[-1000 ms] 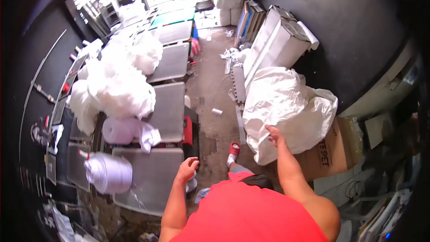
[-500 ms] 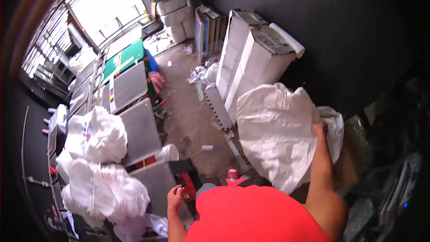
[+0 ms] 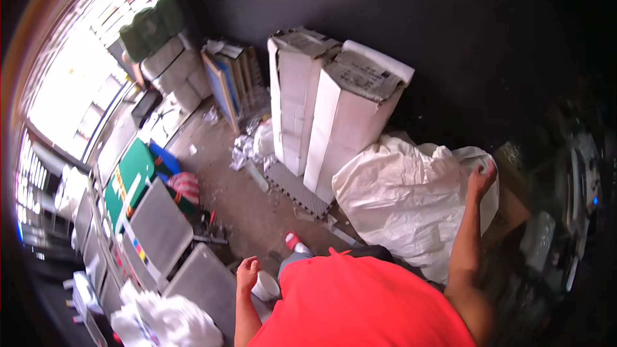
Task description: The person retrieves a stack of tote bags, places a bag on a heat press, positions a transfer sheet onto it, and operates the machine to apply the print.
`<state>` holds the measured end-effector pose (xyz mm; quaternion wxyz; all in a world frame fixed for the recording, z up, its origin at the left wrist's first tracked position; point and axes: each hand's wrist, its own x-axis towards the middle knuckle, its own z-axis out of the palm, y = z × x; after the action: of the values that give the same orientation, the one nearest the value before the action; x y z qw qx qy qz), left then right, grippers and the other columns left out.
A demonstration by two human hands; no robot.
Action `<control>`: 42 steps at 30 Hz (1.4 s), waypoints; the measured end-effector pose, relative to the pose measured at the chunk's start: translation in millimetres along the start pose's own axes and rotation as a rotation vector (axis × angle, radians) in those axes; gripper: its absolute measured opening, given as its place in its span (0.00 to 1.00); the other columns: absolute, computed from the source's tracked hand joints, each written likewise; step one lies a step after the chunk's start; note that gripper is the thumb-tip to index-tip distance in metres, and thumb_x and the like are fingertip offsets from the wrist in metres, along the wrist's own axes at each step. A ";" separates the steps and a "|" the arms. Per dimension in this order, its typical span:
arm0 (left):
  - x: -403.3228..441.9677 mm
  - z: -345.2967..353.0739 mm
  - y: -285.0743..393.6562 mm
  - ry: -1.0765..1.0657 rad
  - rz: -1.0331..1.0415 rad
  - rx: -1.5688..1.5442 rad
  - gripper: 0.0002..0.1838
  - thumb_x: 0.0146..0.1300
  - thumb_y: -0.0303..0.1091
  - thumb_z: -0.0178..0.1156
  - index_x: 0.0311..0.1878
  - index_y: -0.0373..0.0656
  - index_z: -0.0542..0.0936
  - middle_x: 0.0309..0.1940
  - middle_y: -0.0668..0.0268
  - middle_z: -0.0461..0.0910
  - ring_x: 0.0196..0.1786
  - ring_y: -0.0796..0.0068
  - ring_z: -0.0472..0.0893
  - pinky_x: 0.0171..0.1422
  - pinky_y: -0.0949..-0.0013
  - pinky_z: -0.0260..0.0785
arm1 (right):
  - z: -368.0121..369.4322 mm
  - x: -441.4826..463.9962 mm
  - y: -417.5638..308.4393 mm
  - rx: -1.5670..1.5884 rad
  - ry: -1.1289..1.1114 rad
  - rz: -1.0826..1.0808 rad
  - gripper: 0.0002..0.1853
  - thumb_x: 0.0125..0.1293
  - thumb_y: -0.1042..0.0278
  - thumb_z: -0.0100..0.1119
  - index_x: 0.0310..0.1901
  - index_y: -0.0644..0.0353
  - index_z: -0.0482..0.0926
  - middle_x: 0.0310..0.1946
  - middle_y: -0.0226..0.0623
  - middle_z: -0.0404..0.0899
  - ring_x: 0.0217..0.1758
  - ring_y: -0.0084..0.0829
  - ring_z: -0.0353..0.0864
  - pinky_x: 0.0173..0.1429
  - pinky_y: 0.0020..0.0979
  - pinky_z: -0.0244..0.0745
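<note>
A large, crumpled white woven-plastic sack (image 3: 405, 199) hangs and spreads at my right side, over the floor. My right hand (image 3: 482, 178) is closed on its upper right edge. My left hand (image 3: 248, 274) is held in front of my left side with fingers loosely curled and nothing visible in them. Just beyond that hand a white tub (image 3: 265, 287) shows beside the grey table panels; the hand appears apart from it.
Two tall white cartons (image 3: 353, 103) stand against the dark wall. Framed panels (image 3: 231, 83) lean farther back. Grey tables (image 3: 154, 231) line the left, with white plastic bags (image 3: 167, 321) on them. Scraps and a grey foam mat (image 3: 295, 189) lie on the floor. A brown cardboard piece (image 3: 511, 209) is at right.
My view has swung to the right, so the tables and cartons shift left. My right hand, still gripping the sack, has risen slightly outward. The left hand stays loosely curled.
</note>
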<state>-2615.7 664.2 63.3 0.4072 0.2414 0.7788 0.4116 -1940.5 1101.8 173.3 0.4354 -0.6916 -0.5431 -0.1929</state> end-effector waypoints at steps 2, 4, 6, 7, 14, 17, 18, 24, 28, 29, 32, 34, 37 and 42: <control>58.2 -34.9 22.1 -0.021 0.045 0.063 0.16 0.71 0.34 0.56 0.55 0.34 0.78 0.41 0.59 0.85 0.39 0.73 0.84 0.46 0.71 0.78 | -9.7 27.6 -84.1 0.013 -0.015 0.083 0.21 0.59 0.70 0.62 0.55 0.62 0.75 0.53 0.50 0.76 0.59 0.51 0.74 0.65 0.45 0.67; 118.1 -64.8 38.0 -0.056 0.110 0.118 0.16 0.70 0.35 0.56 0.55 0.34 0.79 0.40 0.59 0.85 0.38 0.73 0.84 0.45 0.70 0.77 | 7.2 55.7 -126.4 0.083 -0.007 -0.114 0.20 0.60 0.66 0.65 0.54 0.60 0.75 0.52 0.49 0.77 0.58 0.51 0.74 0.65 0.45 0.68; 177.5 -91.6 44.5 -0.071 0.230 0.255 0.16 0.70 0.36 0.57 0.54 0.35 0.79 0.39 0.59 0.86 0.38 0.74 0.84 0.45 0.70 0.76 | 19.0 71.6 -176.1 0.082 -0.068 -0.169 0.22 0.59 0.62 0.69 0.53 0.60 0.75 0.50 0.50 0.77 0.57 0.51 0.75 0.63 0.44 0.70; 204.4 -100.7 41.5 -0.064 0.300 0.331 0.17 0.69 0.37 0.58 0.54 0.35 0.79 0.38 0.59 0.86 0.38 0.74 0.84 0.44 0.70 0.76 | 33.1 76.8 -191.6 0.119 -0.112 -0.119 0.24 0.58 0.60 0.71 0.53 0.61 0.75 0.50 0.50 0.77 0.58 0.51 0.75 0.63 0.44 0.70; 247.4 -90.7 106.8 -0.081 0.226 0.258 0.16 0.69 0.36 0.55 0.53 0.35 0.79 0.37 0.60 0.86 0.36 0.73 0.84 0.44 0.69 0.76 | 153.2 82.7 -225.6 0.616 -0.501 0.790 0.48 0.50 0.36 0.75 0.63 0.66 0.69 0.50 0.41 0.79 0.41 0.30 0.75 0.44 0.31 0.72; 229.8 -85.2 99.9 -0.126 0.196 0.310 0.15 0.68 0.36 0.55 0.51 0.35 0.80 0.37 0.59 0.86 0.37 0.73 0.84 0.44 0.69 0.76 | 209.7 84.8 -225.9 0.651 -0.645 0.927 0.58 0.44 0.33 0.76 0.70 0.63 0.63 0.58 0.43 0.74 0.39 0.29 0.74 0.42 0.33 0.71; 223.9 -87.7 82.5 -0.103 0.188 0.332 0.15 0.68 0.36 0.55 0.50 0.35 0.80 0.36 0.59 0.86 0.36 0.72 0.85 0.44 0.69 0.76 | 227.0 87.9 -229.6 0.620 -0.621 0.937 0.59 0.44 0.33 0.77 0.71 0.63 0.61 0.60 0.45 0.73 0.46 0.33 0.76 0.47 0.37 0.72; 181.8 -92.2 64.6 -0.035 -0.090 0.379 0.16 0.63 0.34 0.57 0.48 0.32 0.81 0.33 0.58 0.86 0.32 0.71 0.86 0.39 0.70 0.78 | 332.1 95.2 -223.5 0.859 -0.676 0.804 0.41 0.53 0.45 0.75 0.62 0.63 0.73 0.60 0.45 0.75 0.62 0.41 0.74 0.62 0.47 0.70; 176.4 -89.3 45.3 0.010 -0.251 0.337 0.16 0.62 0.35 0.59 0.48 0.33 0.82 0.33 0.58 0.86 0.31 0.72 0.86 0.38 0.70 0.78 | 373.3 83.9 -207.2 1.108 -0.596 0.962 0.39 0.54 0.48 0.76 0.62 0.64 0.73 0.55 0.44 0.79 0.57 0.41 0.78 0.60 0.44 0.73; 176.3 -86.0 39.3 0.010 -0.252 0.331 0.16 0.62 0.35 0.59 0.48 0.33 0.82 0.33 0.58 0.86 0.31 0.72 0.86 0.38 0.70 0.78 | 381.5 81.3 -198.6 1.108 -0.598 0.957 0.39 0.54 0.48 0.76 0.62 0.64 0.73 0.55 0.44 0.79 0.57 0.41 0.78 0.60 0.44 0.73; 188.7 -85.2 11.1 -0.093 -0.391 0.386 0.17 0.61 0.37 0.61 0.47 0.34 0.84 0.35 0.60 0.87 0.35 0.73 0.86 0.42 0.69 0.78 | 358.9 96.7 -217.5 1.017 -0.548 0.780 0.33 0.54 0.47 0.74 0.55 0.64 0.79 0.49 0.42 0.82 0.51 0.42 0.82 0.55 0.41 0.75; 203.9 -86.4 2.3 -0.106 -0.402 0.423 0.17 0.60 0.38 0.63 0.46 0.35 0.84 0.35 0.60 0.87 0.37 0.74 0.86 0.44 0.69 0.78 | 304.0 125.5 -261.3 0.879 -0.575 0.665 0.32 0.55 0.45 0.73 0.52 0.65 0.81 0.47 0.42 0.83 0.48 0.39 0.82 0.54 0.39 0.74; 230.0 -83.1 12.0 -0.139 -0.415 0.417 0.17 0.59 0.38 0.63 0.46 0.35 0.84 0.36 0.59 0.87 0.36 0.73 0.86 0.44 0.69 0.79 | 281.0 138.2 -298.4 0.777 -0.510 0.534 0.29 0.56 0.45 0.71 0.45 0.68 0.84 0.40 0.43 0.85 0.43 0.38 0.83 0.50 0.35 0.73; 275.0 -76.5 25.5 -0.209 -0.334 0.352 0.19 0.58 0.39 0.63 0.47 0.36 0.84 0.37 0.58 0.87 0.36 0.72 0.86 0.44 0.68 0.79 | 253.4 171.9 -355.3 0.566 -0.486 0.260 0.49 0.45 0.45 0.79 0.63 0.67 0.68 0.56 0.54 0.76 0.62 0.47 0.76 0.64 0.40 0.70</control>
<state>-2830.2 839.6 -10.0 0.4994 0.2177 0.8212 0.1698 -2261.6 1418.8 301.5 0.4884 -0.6328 -0.5699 0.1904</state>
